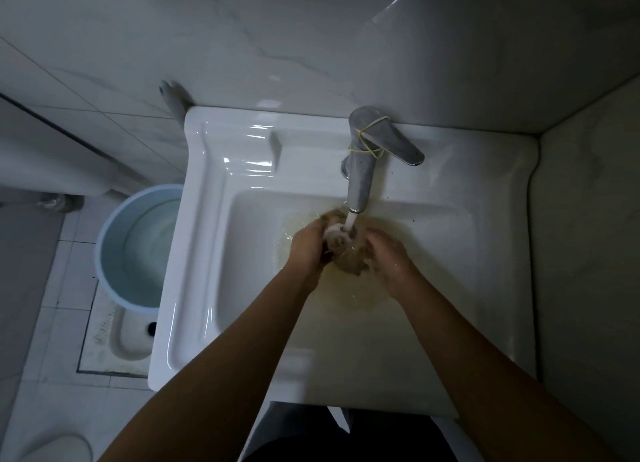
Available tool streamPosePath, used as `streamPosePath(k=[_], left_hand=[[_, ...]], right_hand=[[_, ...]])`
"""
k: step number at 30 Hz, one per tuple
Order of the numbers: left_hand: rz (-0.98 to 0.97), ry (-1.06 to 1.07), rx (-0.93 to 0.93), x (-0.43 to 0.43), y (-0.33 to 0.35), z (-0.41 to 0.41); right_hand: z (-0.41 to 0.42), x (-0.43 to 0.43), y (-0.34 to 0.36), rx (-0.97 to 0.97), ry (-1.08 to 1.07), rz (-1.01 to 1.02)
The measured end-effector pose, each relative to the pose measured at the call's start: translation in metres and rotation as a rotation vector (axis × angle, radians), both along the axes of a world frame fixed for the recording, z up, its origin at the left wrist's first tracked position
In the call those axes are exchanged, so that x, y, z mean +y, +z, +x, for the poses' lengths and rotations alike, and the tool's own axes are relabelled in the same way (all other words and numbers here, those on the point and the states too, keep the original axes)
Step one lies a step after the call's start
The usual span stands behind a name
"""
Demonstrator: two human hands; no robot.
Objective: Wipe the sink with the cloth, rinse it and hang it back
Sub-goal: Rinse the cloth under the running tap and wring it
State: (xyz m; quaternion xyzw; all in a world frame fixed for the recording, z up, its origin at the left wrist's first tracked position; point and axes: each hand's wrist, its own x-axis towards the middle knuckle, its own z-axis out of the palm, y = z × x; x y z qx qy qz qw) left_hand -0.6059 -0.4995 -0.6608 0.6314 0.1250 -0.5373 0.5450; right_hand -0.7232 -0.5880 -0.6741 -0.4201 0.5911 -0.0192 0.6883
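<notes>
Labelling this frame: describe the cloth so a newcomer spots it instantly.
Start at the white sink and follow the metal faucet down its stream. The cloth is the wet brownish wad under it, squeezed between the left hand and right hand. Yellowish water spreads around it.

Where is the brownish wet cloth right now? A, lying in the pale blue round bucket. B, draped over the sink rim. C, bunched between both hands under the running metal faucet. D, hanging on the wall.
C: the brownish wet cloth is bunched between the left hand and right hand, under the stream from the metal faucet.
</notes>
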Motion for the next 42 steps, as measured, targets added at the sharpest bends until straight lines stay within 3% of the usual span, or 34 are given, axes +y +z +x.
streamPosePath(k=[2, 5, 8, 12, 14, 17, 20, 22, 25, 28, 35, 38, 40, 42], left_hand=[[-0.038, -0.084, -0.055, 0.0, 0.002, 0.001], [0.002, -0.21, -0.244, 0.001, 0.003, -0.001], [0.016, -0.336, -0.283, 0.007, 0.003, -0.004], [0.124, -0.271, -0.331, 0.015, -0.005, -0.002], [0.195, -0.212, -0.417, 0.019, -0.011, 0.001], [0.216, -0.227, -0.448, 0.02, -0.009, 0.002], [0.091, -0.273, -0.172, 0.011, 0.006, 0.002], [-0.022, -0.24, 0.005, 0.007, 0.011, 0.002], [0.034, -0.186, -0.153, 0.006, 0.01, 0.003], [0.133, -0.192, -0.393, 0.006, 0.009, 0.008], [0.026, -0.103, -0.319, -0.004, 0.028, 0.027], [-0.014, -0.049, -0.206, -0.001, 0.028, 0.041], [-0.035, -0.006, -0.155, 0.002, 0.024, 0.051], [0.009, 0.004, -0.195, 0.005, 0.017, 0.056]], right_hand=[[0.005, 0.002, 0.0, -0.018, -0.012, 0.097], [0.008, -0.002, 0.0, 0.027, 0.094, -0.173], [0.009, -0.006, 0.009, -0.038, 0.044, -0.27], [0.006, -0.011, 0.012, -0.007, 0.057, -0.296], [0.005, -0.013, 0.012, -0.003, -0.038, -0.234], [0.007, -0.015, 0.015, -0.11, -0.235, 0.053], [0.008, -0.012, 0.021, -0.265, -0.089, 0.151], [0.011, -0.011, 0.022, -0.276, 0.009, 0.066], [0.013, -0.017, 0.016, -0.004, 0.187, -0.364], [0.008, -0.022, 0.014, 0.098, 0.194, -0.548], [-0.01, -0.028, 0.025, 0.151, 0.35, -0.421], [-0.017, -0.03, 0.027, 0.186, 0.564, -0.332], [-0.017, -0.033, 0.029, 0.199, 0.699, -0.384], [-0.015, -0.034, 0.029, 0.209, 0.695, -0.43]])
